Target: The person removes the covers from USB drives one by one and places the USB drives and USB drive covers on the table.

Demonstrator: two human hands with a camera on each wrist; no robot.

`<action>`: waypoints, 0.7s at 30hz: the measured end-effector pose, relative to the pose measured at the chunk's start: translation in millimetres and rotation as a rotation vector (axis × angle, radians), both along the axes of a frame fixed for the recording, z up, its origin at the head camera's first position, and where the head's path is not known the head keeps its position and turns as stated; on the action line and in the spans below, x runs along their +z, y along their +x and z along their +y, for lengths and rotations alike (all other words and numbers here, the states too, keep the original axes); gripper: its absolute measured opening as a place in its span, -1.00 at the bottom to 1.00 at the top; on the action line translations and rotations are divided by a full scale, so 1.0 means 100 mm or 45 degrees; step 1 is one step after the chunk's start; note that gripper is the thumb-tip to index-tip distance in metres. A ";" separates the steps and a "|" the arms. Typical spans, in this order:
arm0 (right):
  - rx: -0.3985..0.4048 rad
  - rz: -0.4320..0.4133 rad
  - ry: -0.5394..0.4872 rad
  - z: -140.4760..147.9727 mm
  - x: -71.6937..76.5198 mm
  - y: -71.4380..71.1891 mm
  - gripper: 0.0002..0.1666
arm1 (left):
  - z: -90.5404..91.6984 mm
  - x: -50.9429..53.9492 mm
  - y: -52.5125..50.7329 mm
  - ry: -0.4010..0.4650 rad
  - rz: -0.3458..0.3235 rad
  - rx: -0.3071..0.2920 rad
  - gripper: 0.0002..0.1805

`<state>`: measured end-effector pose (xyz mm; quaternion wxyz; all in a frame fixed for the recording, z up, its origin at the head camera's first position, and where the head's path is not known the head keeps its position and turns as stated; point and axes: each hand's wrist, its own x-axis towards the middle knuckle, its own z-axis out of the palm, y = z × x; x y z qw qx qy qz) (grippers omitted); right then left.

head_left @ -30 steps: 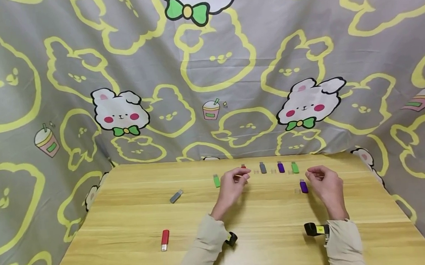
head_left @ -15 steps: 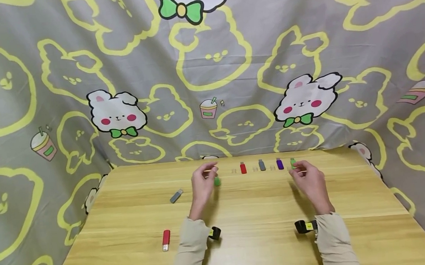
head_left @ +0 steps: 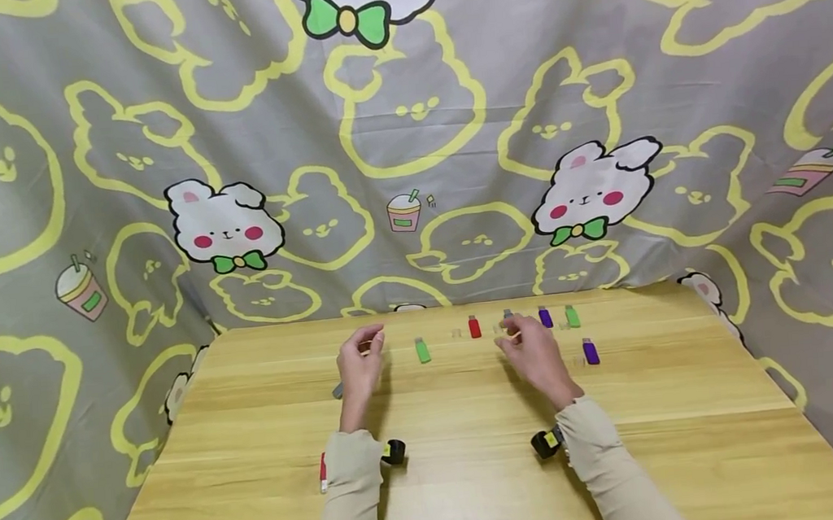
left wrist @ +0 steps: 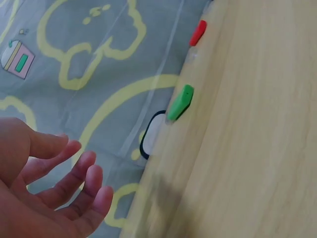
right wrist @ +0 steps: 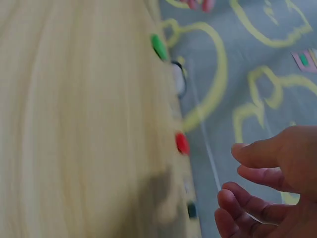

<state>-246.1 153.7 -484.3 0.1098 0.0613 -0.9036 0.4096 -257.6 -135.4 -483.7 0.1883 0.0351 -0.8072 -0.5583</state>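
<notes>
My left hand hovers over the table's left side with loosely bent fingers, nothing between them. It partly covers a grey USB stick. To its right lies a green USB stick. My right hand, fingers also loosely bent and holding nothing, hangs above the back row and hides most of another grey USB stick. A red USB stick lies to the left of that hand. Right of it are a purple USB stick and a second green USB stick, with another purple USB stick nearer me.
Small clear caps, such as one cap, lie beside several sticks. A second red USB stick is partly behind my left sleeve. The wooden table ends at a patterned grey curtain.
Both hands have moved left across the table. The left went from near the back red stick past the green one; the right passed from the purple and green sticks toward the grey one.
</notes>
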 end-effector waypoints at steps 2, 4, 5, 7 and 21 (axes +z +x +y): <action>0.026 -0.005 0.010 -0.15 -0.01 -0.02 -0.62 | -0.03 0.01 0.00 0.019 -0.011 -0.022 -0.80; 0.057 -0.006 0.030 -0.32 -0.01 -0.05 -0.61 | -0.05 0.01 -0.01 0.034 -0.008 -0.035 -0.79; 0.074 -0.001 0.046 -0.40 -0.02 -0.06 -0.61 | -0.06 0.01 -0.01 0.044 -0.004 -0.033 -0.80; 0.111 0.013 0.081 -0.57 -0.04 -0.10 -0.61 | -0.08 0.01 -0.01 0.067 0.002 -0.022 -0.81; 0.195 -0.020 0.329 -1.24 -0.07 -0.29 -0.70 | -0.14 0.06 0.00 0.163 0.073 -0.036 -0.80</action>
